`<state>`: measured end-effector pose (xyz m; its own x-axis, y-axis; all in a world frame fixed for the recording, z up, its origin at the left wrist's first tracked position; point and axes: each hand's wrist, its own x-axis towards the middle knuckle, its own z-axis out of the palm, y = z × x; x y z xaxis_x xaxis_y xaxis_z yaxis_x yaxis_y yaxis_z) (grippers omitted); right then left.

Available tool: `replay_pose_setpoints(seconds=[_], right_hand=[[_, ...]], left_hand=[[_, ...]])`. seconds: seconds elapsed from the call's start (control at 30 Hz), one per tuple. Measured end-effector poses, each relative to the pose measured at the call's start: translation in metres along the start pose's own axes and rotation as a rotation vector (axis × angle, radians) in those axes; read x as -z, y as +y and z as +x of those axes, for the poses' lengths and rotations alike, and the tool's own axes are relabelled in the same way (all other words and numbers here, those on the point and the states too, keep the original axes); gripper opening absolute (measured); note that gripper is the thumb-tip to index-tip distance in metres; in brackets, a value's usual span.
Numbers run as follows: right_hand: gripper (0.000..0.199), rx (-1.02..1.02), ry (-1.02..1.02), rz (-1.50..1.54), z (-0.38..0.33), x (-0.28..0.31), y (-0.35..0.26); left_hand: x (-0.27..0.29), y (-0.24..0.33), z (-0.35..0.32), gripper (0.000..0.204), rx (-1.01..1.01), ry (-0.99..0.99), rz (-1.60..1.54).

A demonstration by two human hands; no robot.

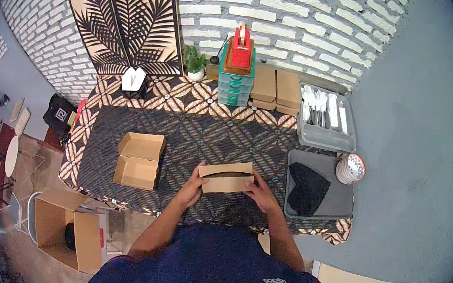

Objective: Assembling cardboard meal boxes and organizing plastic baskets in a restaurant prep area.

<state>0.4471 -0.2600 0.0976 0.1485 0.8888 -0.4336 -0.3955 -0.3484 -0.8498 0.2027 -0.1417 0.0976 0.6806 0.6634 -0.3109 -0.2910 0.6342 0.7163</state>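
Note:
Between my two hands I hold a small brown cardboard box [226,185] above the patterned cloth. A curved gap shows along its top, between the two cardboard panels. My left hand [193,187] grips its left end, fingers bent around the edge. At the opposite end, my right hand [261,192] has its fingers and thumb closed on the corner. To the left, an unfolded brown cardboard box [140,160] lies with its lid tipped back, its inside bare. Neither hand touches it.
A grey tray [338,205] with a folded black cloth [307,189] is on the right, beside stacked bowls [351,168]. Behind stand a bin of wrapped cutlery [327,136], closed brown boxes [276,88], green drawers [234,88] and a red tape dispenser [241,52]. A large carton [55,228] sits lower left.

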Motion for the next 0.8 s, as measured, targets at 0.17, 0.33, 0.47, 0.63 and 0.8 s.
replay_pose_setpoints(seconds=[0.17,0.33,0.47,0.63,0.8], right_hand=[[0.068,0.010,-0.053,0.034,0.001,0.005,0.005],[0.068,0.000,0.032,-0.006,-0.001,-0.001,-0.002],[0.068,0.028,0.041,-0.178,0.000,-0.005,-0.011],[0.079,0.097,0.108,-0.426,0.014,-0.006,0.013],[0.083,0.361,0.265,-0.857,0.020,-0.010,0.020]], left_hand=[[-0.005,-0.003,0.007,0.076,0.008,0.096,0.028],[-0.003,-0.009,0.005,0.066,-0.131,0.118,0.455],[0.004,-0.019,-0.001,0.055,-0.315,0.080,0.831],[0.001,-0.019,0.001,0.054,-0.269,0.100,0.845],[0.002,-0.016,0.004,0.052,-0.226,0.093,0.871]])
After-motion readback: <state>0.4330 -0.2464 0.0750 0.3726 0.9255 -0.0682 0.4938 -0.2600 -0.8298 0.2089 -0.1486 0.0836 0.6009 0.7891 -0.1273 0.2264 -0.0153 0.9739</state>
